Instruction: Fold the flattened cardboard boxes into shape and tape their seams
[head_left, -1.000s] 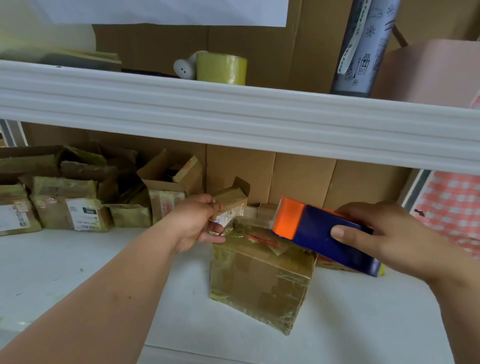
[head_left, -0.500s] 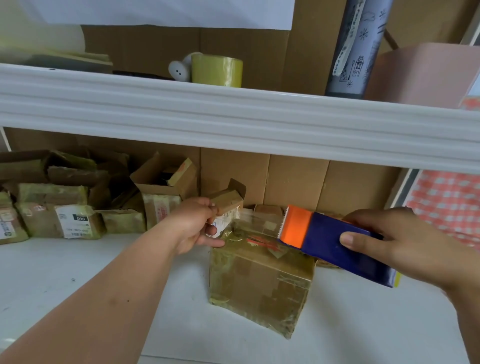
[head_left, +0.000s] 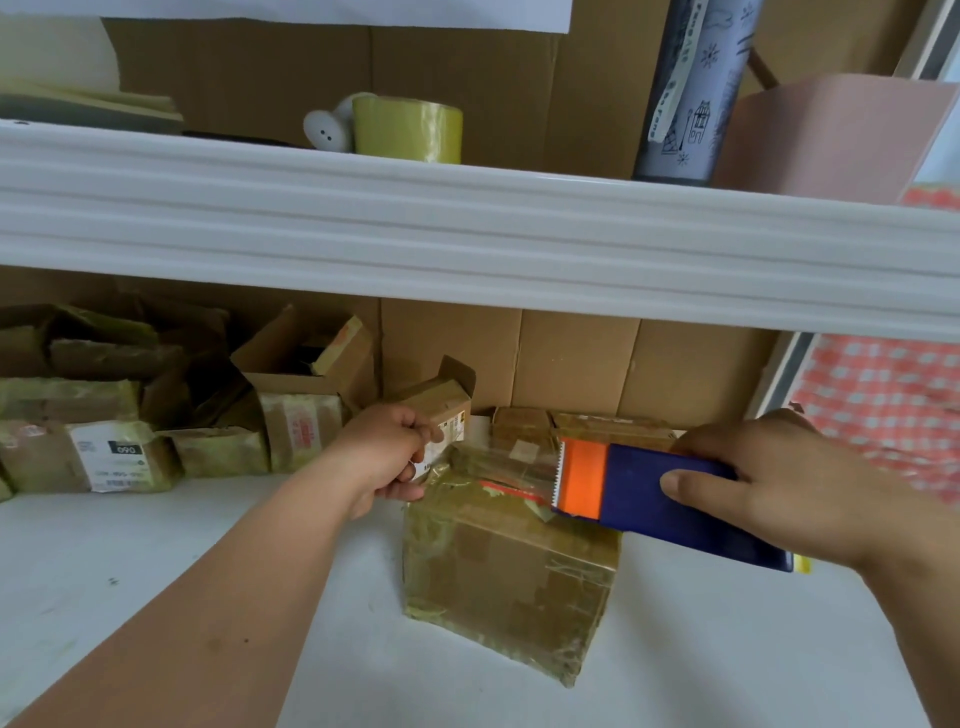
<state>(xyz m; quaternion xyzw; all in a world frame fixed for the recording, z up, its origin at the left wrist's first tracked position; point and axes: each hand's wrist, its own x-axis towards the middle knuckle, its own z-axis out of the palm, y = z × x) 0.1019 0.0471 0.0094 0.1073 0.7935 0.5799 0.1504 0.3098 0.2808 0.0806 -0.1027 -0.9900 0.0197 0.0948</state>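
A tape-wrapped cardboard box (head_left: 511, 571) sits on the white counter (head_left: 156, 561) just below centre. The right hand (head_left: 779, 488), at 3 o'clock of the box top, grips a blue and orange tape dispenser (head_left: 649, 499) with its toothed edge over the box. The left hand (head_left: 387, 452), at 10 o'clock of the box, pinches the clear tape strip's (head_left: 498, 467) free end, with more taped boxes (head_left: 119, 447) at 9 o'clock.
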